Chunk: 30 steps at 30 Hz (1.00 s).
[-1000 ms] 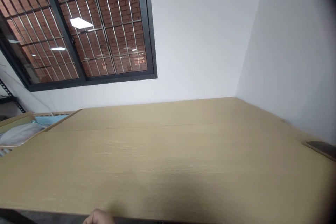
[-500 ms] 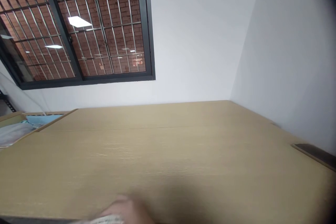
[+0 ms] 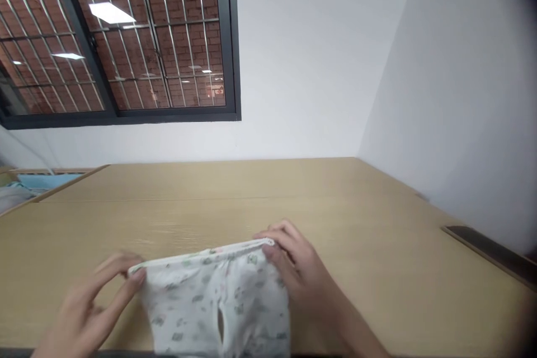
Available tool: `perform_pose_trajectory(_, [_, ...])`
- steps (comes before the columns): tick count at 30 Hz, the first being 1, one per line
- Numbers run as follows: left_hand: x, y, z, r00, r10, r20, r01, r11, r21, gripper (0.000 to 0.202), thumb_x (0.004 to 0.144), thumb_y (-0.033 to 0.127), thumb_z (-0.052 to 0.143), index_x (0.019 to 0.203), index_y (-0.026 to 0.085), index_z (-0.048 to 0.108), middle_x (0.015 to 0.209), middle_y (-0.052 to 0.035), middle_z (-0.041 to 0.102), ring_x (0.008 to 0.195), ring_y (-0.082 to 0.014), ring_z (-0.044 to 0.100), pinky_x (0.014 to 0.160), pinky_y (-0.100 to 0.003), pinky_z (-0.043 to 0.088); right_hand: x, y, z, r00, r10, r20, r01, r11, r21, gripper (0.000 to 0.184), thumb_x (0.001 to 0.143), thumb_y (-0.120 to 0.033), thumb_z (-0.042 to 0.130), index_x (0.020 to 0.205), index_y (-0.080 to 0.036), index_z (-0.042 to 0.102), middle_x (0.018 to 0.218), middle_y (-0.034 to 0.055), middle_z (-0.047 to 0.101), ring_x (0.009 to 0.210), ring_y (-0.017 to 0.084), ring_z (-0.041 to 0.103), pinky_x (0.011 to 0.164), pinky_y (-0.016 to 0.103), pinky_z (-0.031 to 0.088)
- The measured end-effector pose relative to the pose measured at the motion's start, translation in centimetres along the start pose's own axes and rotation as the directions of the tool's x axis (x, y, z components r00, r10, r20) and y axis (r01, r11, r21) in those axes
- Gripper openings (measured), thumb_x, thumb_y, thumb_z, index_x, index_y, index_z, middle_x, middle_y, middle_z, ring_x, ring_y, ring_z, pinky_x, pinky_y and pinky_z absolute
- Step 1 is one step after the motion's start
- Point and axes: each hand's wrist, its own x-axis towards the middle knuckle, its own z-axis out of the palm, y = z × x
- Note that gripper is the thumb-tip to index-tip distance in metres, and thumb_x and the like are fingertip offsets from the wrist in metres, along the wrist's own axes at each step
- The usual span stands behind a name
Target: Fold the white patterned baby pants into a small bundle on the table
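- At the near side of the desk point(image 3: 356, 224), in the lower middle of the view, a white printed garment point(image 3: 188, 313) is held between two hands. Its top edge runs almost level, slightly higher at the right end.
- Left hand point(image 3: 86, 307): thumb and forefinger pinch the garment's upper left corner. The remaining fingers are curled and partly hidden behind the hand; blur softens their outline.
- Right hand point(image 3: 304, 271): thumb in front and fingers behind pinch the upper right corner. The fingertips behind the fabric are concealed. The forearm runs out of frame at the bottom.
- Garment detail: small green and grey motifs, too blurred to identify; gathers below the top edge; a narrow slit opening point(image 3: 221, 324) near the middle. The lower part is cut off by the frame, so the garment type cannot be confirmed. Contact with the desk surface cannot be determined.
- Right side of the desk: a long dark recess point(image 3: 495, 251) with a raised border. Its contents cannot be made out, and its far end is lost in the dark corner.
- Left side: light-blue material point(image 3: 48, 180) and a greyish bundle point(image 3: 12, 198) lie beyond the desk's edge, both cropped.
- Behind: a dark-framed window point(image 3: 232, 67), cut off at top and left. Metal bars and brickwork show through the glass; bright reflections cover part of it.
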Motion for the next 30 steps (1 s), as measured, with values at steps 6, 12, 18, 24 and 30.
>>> perform_pose_trajectory(6, [8.6, 2.6, 9.9, 0.983, -0.016, 0.181, 0.045, 0.986, -0.158, 0.035, 0.091, 0.052, 0.052, 0.105, 0.024, 0.069, 0.093, -0.0007, 0.072, 0.086, -0.0188, 0.065, 0.079, -0.030, 0.050, 2.4, 9.5, -3.4, 0.993, -0.006, -0.119, -0.031, 0.951, -0.307, 0.025, 0.100, -0.028, 0.045, 0.116, -0.023, 0.063, 0.112, 0.0082, 0.064, 0.105, 0.023, 0.059, 0.093, 0.036, 0.045])
perform_pose_trajectory(12, [13.1, 1.1, 20.9, 0.961, 0.046, 0.273, -0.038, 0.999, -0.035, 0.022, 0.096, 0.033, 0.045, 0.095, 0.021, 0.063, 0.083, -0.0004, 0.067, 0.080, -0.0168, 0.063, 0.074, -0.029, 0.047, 4.5, 20.2, -3.9, 0.991, 0.123, -0.050, -0.132, 0.860, -0.493, 0.024, 0.100, -0.016, 0.037, 0.103, -0.018, 0.061, 0.102, 0.0084, 0.065, 0.098, 0.020, 0.061, 0.088, 0.032, 0.045])
perform_pose_trajectory(18, [17.5, 0.0, 26.8, 0.962, -0.006, 0.272, -0.037, 0.988, 0.153, 0.021, 0.097, 0.036, 0.056, 0.101, 0.016, 0.063, 0.104, -0.0051, 0.066, 0.103, -0.0206, 0.062, 0.094, -0.044, 0.049, 7.7, 26.0, -3.8, 0.981, 0.168, -0.095, -0.191, 0.775, -0.602, 0.024, 0.097, -0.012, 0.041, 0.104, -0.017, 0.063, 0.105, 0.0110, 0.062, 0.103, 0.023, 0.056, 0.091, 0.033, 0.040])
perform_pose_trajectory(24, [19.8, 0.0, 28.9, 0.957, -0.093, 0.276, 0.023, 0.969, 0.247, 0.028, 0.094, 0.038, 0.061, 0.111, 0.017, 0.063, 0.117, -0.0070, 0.065, 0.108, -0.0220, 0.062, 0.096, -0.047, 0.051, 10.3, 28.6, -4.5, 0.974, 0.194, -0.116, -0.223, 0.745, -0.629, 0.026, 0.099, -0.016, 0.044, 0.107, -0.019, 0.068, 0.107, 0.0108, 0.062, 0.104, 0.023, 0.055, 0.091, 0.033, 0.037])
perform_pose_trajectory(30, [20.1, 2.4, 27.5, 0.957, -0.148, 0.251, 0.096, 0.974, 0.206, 0.030, 0.096, 0.036, 0.058, 0.119, 0.017, 0.059, 0.120, -0.0080, 0.062, 0.110, -0.0229, 0.061, 0.096, -0.047, 0.050, 10.6, 29.6, -4.7, 0.968, 0.226, -0.107, -0.244, 0.757, -0.606, 0.030, 0.101, -0.018, 0.042, 0.110, -0.021, 0.070, 0.105, 0.0088, 0.064, 0.105, 0.021, 0.057, 0.091, 0.031, 0.038])
